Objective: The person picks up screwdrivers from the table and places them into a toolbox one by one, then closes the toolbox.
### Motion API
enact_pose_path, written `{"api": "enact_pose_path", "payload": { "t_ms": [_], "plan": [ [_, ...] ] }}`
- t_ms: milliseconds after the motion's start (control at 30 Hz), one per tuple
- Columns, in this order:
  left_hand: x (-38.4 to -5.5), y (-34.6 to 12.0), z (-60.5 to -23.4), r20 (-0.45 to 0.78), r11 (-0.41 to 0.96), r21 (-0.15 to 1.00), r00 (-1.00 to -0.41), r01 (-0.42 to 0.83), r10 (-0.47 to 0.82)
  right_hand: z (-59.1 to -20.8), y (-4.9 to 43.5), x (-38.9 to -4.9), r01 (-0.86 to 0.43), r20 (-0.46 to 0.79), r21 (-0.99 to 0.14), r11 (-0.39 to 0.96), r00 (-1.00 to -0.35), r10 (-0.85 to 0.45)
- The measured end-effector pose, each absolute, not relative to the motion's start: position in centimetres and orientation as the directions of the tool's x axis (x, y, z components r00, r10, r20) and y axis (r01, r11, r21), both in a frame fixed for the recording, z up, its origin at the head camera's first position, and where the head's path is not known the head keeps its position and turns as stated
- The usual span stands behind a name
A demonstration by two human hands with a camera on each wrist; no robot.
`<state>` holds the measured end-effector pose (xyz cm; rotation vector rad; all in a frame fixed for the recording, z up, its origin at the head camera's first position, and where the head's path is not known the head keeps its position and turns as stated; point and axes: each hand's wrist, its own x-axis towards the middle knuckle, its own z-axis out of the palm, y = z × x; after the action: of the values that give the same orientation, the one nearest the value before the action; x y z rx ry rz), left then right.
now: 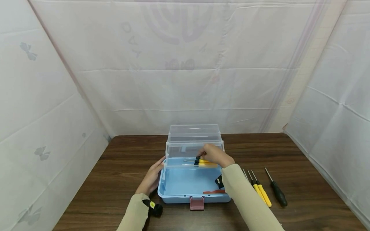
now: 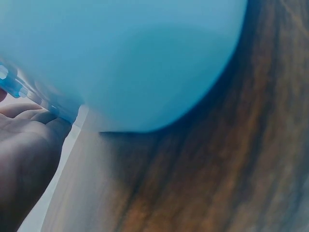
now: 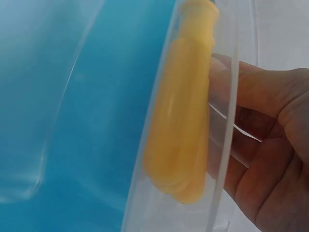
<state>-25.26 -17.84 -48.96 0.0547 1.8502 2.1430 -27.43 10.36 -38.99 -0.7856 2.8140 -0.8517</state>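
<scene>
A light blue toolbox (image 1: pixel 188 179) stands with its lid up and a clear plastic tray (image 1: pixel 173 162) raised at its back. Several yellow screwdrivers (image 1: pixel 202 161) with black collars lie side by side in the tray, shafts toward the left. My right hand (image 1: pixel 214 154) reaches over the tray and pinches the rearmost screwdriver near its collar. In the right wrist view, its fingers (image 3: pixel 256 92) curl behind the tray wall beside the yellow handles (image 3: pixel 178 121). Against the toolbox's left side rests my left hand (image 1: pixel 153 176), fingers extended along the rim.
Right of the toolbox, yellow screwdrivers (image 1: pixel 264 195) and a dark-handled screwdriver (image 1: pixel 278 194) lie on the wooden table (image 1: pixel 121 186). Inside the box are a red-handled tool (image 1: pixel 214 192) and a black item (image 1: pixel 219 182), partly behind my right sleeve. A mauve latch (image 1: pixel 197 203) hangs at the front.
</scene>
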Motion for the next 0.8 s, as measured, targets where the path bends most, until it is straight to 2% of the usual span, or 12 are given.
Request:
{"api": "enact_pose_path", "payload": {
  "t_ms": [800],
  "plan": [
    [-25.36, -17.85, -49.01, -0.17, -0.105, 0.974, -0.953, -0.201, 0.25, -39.14, 10.82, -27.42, -0.393, 0.017, -0.555, 0.733, -0.886, -0.463]
  ]
}}
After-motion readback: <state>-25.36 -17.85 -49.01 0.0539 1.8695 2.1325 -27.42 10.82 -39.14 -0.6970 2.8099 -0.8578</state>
